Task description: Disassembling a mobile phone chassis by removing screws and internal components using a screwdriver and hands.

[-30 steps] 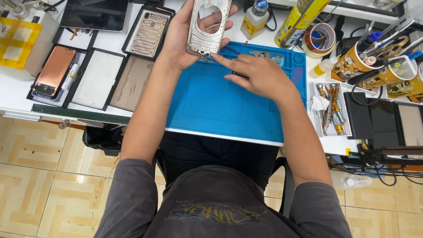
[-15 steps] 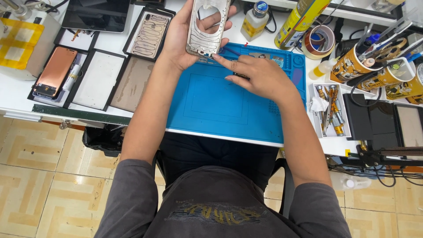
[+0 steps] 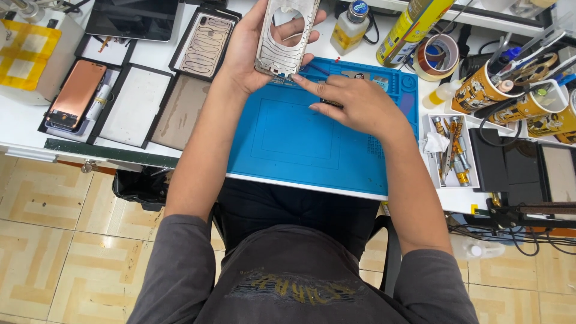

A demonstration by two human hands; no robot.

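My left hand (image 3: pixel 249 45) holds a silver phone frame (image 3: pixel 287 37) upright above the far edge of the blue work mat (image 3: pixel 288 141); the frame has a large round hole through which my fingers show. My right hand (image 3: pixel 354 102) rests on the mat just right of the frame. Its index finger points at the frame's lower edge, and a small dark part is pinched under the other fingers.
Left of the mat lie several flat phone panels (image 3: pixel 135 96), a copper-coloured phone (image 3: pixel 75 93) and a tablet (image 3: pixel 133 18). Behind the mat stand a small bottle (image 3: pixel 350 27), a yellow spray can (image 3: pixel 411 27) and a tape roll (image 3: pixel 437 57). A tray of tools (image 3: pixel 453 150) and orange cups (image 3: pixel 486 90) sit on the right.
My left hand has tilted the frame slightly and kept its hold. My right index finger stays by the frame's lower edge; little else has moved.
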